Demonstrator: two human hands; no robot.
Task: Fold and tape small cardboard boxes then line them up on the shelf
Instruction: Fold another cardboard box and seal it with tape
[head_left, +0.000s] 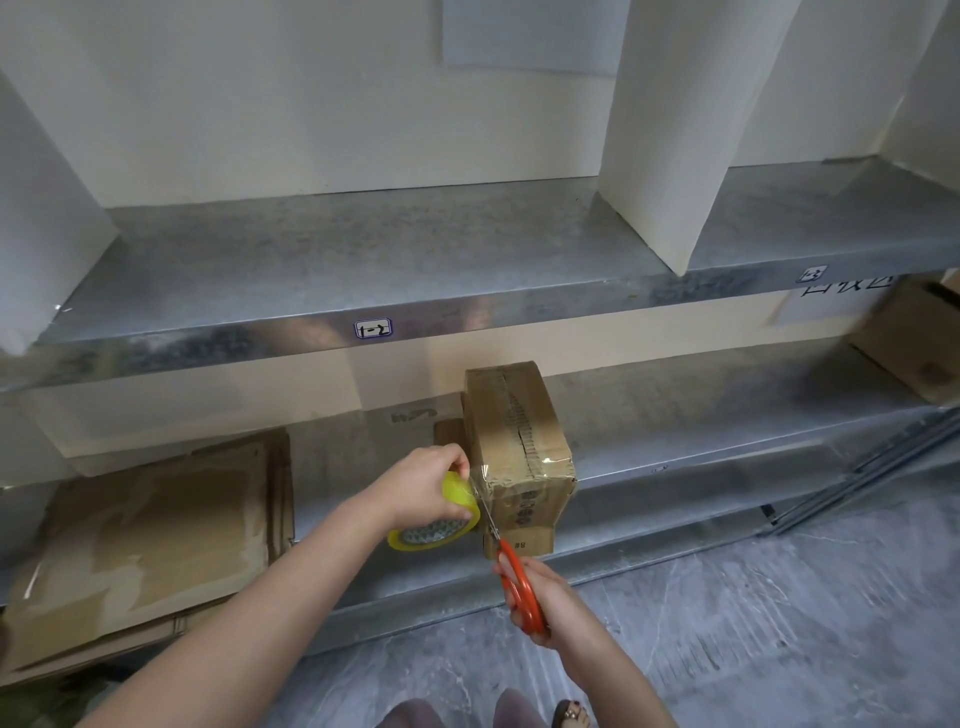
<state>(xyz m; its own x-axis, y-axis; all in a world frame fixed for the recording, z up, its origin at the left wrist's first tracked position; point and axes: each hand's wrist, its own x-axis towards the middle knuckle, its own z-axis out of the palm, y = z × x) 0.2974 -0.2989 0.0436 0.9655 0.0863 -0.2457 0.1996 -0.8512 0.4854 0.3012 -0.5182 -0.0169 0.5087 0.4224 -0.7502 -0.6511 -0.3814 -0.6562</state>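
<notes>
Fingers (458, 464) clamped: left hand (428, 483) on yellow tape roll (434, 535), right hand (553, 610) on orange scissors (522, 592). Cardboard box (519, 431) mid-frame, overhanging lower shelf (675, 441) edge. Could tip off under tape pull; cut tape end could curl back.

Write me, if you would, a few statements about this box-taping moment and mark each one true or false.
1. The left hand grips the yellow tape roll. True.
2. The right hand holds blue-handled cutters. False: it holds scissors with orange handles.
3. The cardboard box stands on the upper level, by the 1-2 label. False: it stands on the lower shelf, beneath that level.
4. Flattened cardboard lies on the lower shelf, left of the box. True.
5. The scissors' blades reach up to the tape stretched between the roll and the box. True.
</notes>
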